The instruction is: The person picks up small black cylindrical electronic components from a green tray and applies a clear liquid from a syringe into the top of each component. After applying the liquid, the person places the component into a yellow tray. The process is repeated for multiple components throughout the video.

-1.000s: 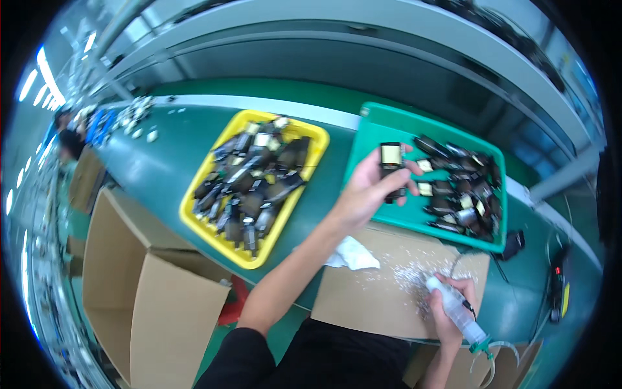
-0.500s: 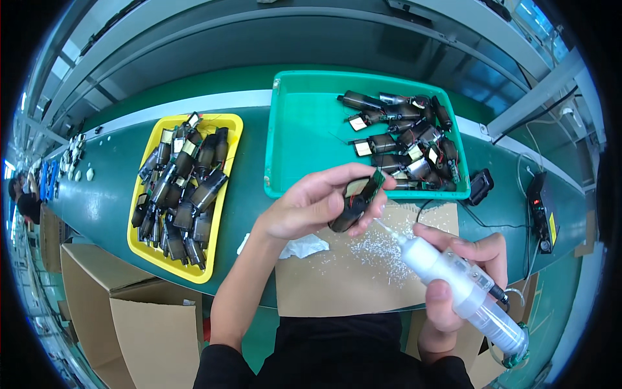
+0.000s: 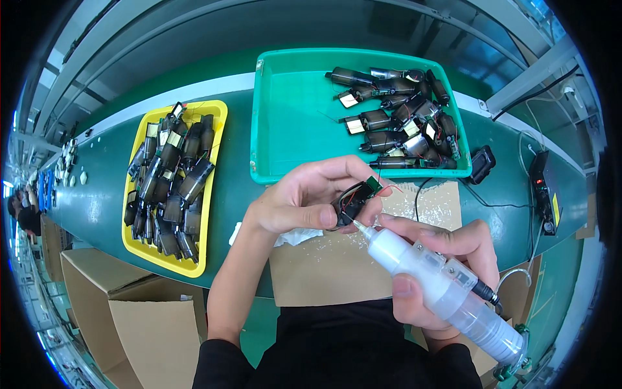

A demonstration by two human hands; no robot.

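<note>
My left hand (image 3: 285, 201) is closed around a small dark cylindrical part with a green circuit board (image 3: 370, 187) and thin red and black wires at its end. In my right hand (image 3: 463, 253) is a white and clear glue dispenser syringe (image 3: 424, 275), with a cable on its side and a green clamp at its rear. Its thin nozzle points up and left, its tip at the part, though whether it touches I cannot tell. Beneath both hands lies a cardboard sheet (image 3: 324, 282) sprinkled with small white bits. A crumpled white tissue (image 3: 299, 237) is by my left wrist.
A yellow tray (image 3: 214, 146) on the left holds many similar dark parts. More sit at the right side of a green tray (image 3: 288, 123) beyond my hands. At right are a black power box (image 3: 545, 194), cables and a black object (image 3: 481, 165). Cardboard boxes (image 3: 155, 330) stand lower left.
My right hand has brought the dispenser left and up, so its nozzle meets the part's end in view. The part has turned in my left hand, and the whole view has shifted slightly.
</note>
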